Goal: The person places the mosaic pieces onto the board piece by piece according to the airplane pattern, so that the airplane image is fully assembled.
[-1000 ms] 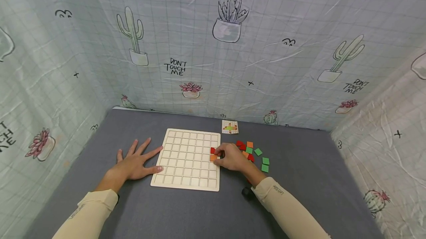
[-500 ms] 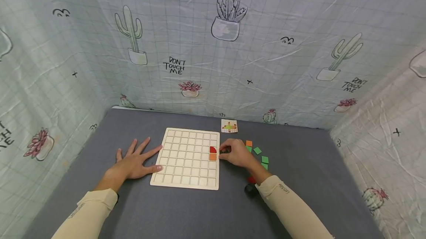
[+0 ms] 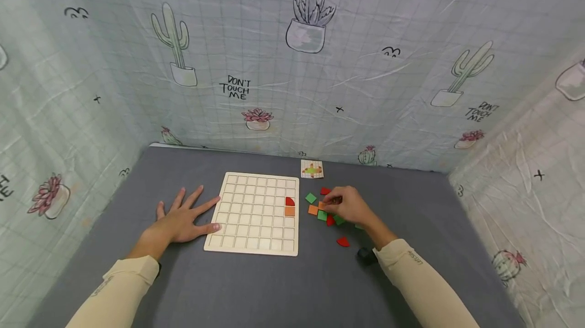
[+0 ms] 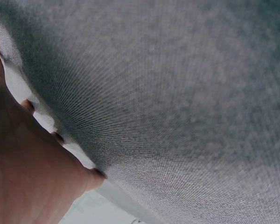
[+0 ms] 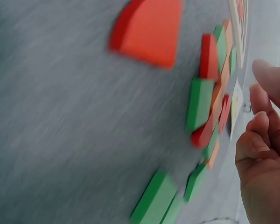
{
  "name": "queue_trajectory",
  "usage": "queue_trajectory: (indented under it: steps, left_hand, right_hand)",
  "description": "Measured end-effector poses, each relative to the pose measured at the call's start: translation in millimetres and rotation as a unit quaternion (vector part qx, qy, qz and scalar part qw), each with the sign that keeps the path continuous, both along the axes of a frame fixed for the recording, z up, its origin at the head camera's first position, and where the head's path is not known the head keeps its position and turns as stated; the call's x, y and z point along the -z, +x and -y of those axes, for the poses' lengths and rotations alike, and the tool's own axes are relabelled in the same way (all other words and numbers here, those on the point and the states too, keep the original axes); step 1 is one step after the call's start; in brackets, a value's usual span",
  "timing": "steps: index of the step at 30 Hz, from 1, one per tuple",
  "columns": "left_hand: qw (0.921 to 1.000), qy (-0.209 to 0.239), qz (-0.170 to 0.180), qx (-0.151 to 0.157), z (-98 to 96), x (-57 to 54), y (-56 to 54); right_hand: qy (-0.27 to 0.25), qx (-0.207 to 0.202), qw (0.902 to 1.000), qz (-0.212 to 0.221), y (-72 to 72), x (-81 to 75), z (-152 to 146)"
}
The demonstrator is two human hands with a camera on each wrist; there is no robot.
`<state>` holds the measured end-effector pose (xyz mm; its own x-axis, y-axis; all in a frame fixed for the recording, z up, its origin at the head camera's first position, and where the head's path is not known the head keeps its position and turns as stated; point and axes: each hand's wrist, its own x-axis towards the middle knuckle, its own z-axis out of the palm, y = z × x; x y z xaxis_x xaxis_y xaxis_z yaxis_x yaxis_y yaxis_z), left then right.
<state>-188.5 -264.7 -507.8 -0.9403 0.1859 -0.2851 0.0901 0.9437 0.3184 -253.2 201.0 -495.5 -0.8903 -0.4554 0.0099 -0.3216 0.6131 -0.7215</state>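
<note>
A light wooden grid board [image 3: 249, 226] lies on the dark cloth. In its right column sit a red quarter-round piece [image 3: 290, 201] and, just below it, an orange square tile [image 3: 290, 211]. With fingers spread, my left hand [image 3: 180, 222] rests on the table, thumb and index finger touching the board's left edge. To the right of the board, my right hand [image 3: 349, 205] is over a loose cluster of pieces, its fingertips at an orange tile [image 3: 322, 206]. In the right wrist view its fingers are bent, thumb and index close together; whether they pinch that tile is hidden.
Around the right hand lie green tiles [image 3: 311, 198], another orange tile [image 3: 313, 209] and red pieces [image 3: 325, 191]. A separate red quarter-round [image 3: 343, 241] lies nearer me. A pattern card [image 3: 312, 169] is behind the board, and a printed curtain [image 3: 274, 64] encloses the table.
My right hand has left the board's right edge and moved right over the loose pieces, uncovering the red and orange pieces on the board. The left hand stays in place.
</note>
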Motion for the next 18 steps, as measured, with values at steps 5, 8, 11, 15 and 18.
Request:
queue_trajectory:
  steps: [5,8,11,15,18]
  left_hand:
    - [1.0000,0.000,0.003,0.000,0.5,0.5,-0.9]
    - [1.0000,-0.001,0.007,-0.002,0.3,0.2,-1.3]
    - [1.0000,-0.002,0.007,-0.003,0.2,-0.2,-1.9]
    - [1.0000,-0.003,0.007,-0.001,0.1,-0.6,-2.0]
    - [1.0000,-0.001,0.009,-0.001,0.4,-0.5,-1.5]
  right_hand:
    - [0.005,-0.022,0.9997,-0.011,4.9,1.4,-21]
    - [0.009,-0.037,0.9993,-0.007,11.4,3.2,-33]
    - [0.013,-0.053,0.9985,0.006,19.0,4.9,-43]
    - [0.020,-0.077,0.9967,0.015,29.4,6.9,-53]
    - [0.024,-0.091,0.9954,0.019,36.3,8.0,-57]
